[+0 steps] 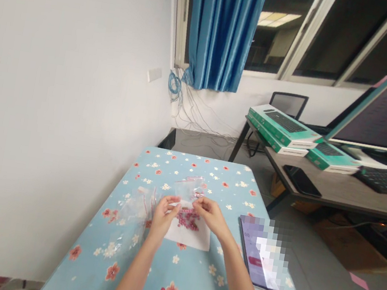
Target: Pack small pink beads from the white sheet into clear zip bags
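Both my hands hold a small clear zip bag point(190, 189) by its lower edge, above a white sheet of paper point(191, 235) on the table. My left hand point(164, 214) pinches the bag's left side and my right hand point(209, 213) pinches its right side. A pile of small red-pink beads point(188, 219) lies on the paper just under my fingers. Several more empty clear zip bags point(135, 209) lie in a loose heap to the left of my left hand.
The table has a light blue flowered cloth point(172, 279). A phone point(259, 259) lies flat to the right of my right forearm. Beyond stands a desk point(336, 190) with green keyboard boxes point(284, 130), a monitor and a keyboard. A white wall runs along the left.
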`<state>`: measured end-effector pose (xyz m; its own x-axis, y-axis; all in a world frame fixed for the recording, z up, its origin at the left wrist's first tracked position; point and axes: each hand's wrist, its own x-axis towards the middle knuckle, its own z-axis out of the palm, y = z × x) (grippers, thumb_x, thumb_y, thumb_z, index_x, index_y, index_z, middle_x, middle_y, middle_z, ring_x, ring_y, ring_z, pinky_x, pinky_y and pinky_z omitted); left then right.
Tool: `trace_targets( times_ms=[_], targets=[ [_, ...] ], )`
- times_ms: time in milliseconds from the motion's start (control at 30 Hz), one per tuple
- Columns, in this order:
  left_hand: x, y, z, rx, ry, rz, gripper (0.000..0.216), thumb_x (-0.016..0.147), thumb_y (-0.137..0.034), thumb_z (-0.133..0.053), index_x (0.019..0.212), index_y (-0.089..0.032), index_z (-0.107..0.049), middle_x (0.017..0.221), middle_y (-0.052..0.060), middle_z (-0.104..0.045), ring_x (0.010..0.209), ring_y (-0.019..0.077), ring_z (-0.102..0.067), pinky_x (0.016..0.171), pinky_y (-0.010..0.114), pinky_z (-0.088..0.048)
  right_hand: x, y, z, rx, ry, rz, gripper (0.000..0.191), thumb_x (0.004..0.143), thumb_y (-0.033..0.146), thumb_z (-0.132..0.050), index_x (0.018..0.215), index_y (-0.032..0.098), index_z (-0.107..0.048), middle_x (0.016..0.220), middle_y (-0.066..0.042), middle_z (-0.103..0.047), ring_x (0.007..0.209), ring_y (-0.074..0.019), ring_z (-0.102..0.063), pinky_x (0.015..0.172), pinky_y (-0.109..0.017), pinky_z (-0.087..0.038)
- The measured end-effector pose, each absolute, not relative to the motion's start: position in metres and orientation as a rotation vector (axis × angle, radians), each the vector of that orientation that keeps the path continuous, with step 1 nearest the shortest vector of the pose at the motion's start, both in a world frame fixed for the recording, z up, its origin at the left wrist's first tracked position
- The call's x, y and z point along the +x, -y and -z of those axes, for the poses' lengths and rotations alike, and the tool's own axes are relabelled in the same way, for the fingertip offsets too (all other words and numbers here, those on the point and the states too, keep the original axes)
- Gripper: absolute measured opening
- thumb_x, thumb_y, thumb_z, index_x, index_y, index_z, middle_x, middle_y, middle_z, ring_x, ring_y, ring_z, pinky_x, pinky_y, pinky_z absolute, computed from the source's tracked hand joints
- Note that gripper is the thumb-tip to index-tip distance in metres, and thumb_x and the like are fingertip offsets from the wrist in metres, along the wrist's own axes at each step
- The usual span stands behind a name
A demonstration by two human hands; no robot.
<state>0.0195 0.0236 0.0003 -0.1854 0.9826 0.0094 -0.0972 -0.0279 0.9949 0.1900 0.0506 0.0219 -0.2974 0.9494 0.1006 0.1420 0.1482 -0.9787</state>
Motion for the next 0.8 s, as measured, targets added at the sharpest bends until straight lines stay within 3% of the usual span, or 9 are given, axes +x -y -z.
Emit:
trace_targets(
  times_ms=[167,333,533,667,800],
  targets=[
    [0.031,-0.058,0.003,1.320,-1.327,-1.252,0.033,0.065,-0.019,-0.070,0.097,-0.017,-0.064,0.091,0.007,-0.068,0.073,0.0140,-0.064,0.062,0.023,-0.051,0.201,-0.072,-0.002,-1.185,1.436,-1.107,0.032,0.075,0.046,-0.061,0.074,0.015,-0.061,0.063,-0.003,-0.065,0.058,-0.0164,-0.058,0.058,-0.028,-0.045],
    [0.043,-0.090,0.001,1.404,-1.360,-1.254,0.033,0.066,-0.016,-0.069,0.098,-0.017,-0.065,0.104,0.009,-0.065,0.074,0.0142,-0.063,0.063,0.025,-0.052,0.202,-0.095,0.004,-1.311,1.442,-0.942,0.044,0.076,0.054,-0.054,0.085,0.012,-0.064,0.062,-0.006,-0.066,0.053,-0.0165,-0.058,0.051,-0.027,-0.042],
    [0.041,-0.107,-0.002,1.538,-1.384,-1.226,0.030,0.064,-0.015,-0.071,0.094,-0.017,-0.068,0.101,0.008,-0.064,0.069,0.0138,-0.062,0.074,0.032,-0.052,0.202,-0.111,-0.003,-1.456,1.489,-0.808,0.037,0.075,0.042,-0.056,0.095,0.012,-0.066,0.062,-0.003,-0.065,0.054,-0.0157,-0.057,0.052,-0.026,-0.040],
    [0.030,-0.102,-0.004,1.617,-1.402,-1.249,0.027,0.065,-0.014,-0.069,0.092,-0.020,-0.069,0.098,0.006,-0.063,0.082,0.0167,-0.062,0.082,0.033,-0.050,0.208,-0.104,-0.003,-1.551,1.524,-0.710,0.034,0.074,0.035,-0.058,0.100,0.015,-0.066,0.070,-0.003,-0.067,0.055,-0.0145,-0.056,0.056,-0.026,-0.039],
    [0.014,-0.084,-0.009,1.630,-1.442,-1.263,0.025,0.072,-0.017,-0.063,0.096,-0.021,-0.068,0.100,0.006,-0.063,0.082,0.0175,-0.062,0.070,0.029,-0.051,0.214,-0.090,-0.004,-1.582,1.543,-0.646,0.035,0.075,0.035,-0.056,0.103,0.016,-0.065,0.083,-0.004,-0.068,0.057,-0.0135,-0.055,0.060,-0.027,-0.040]
  ],
)
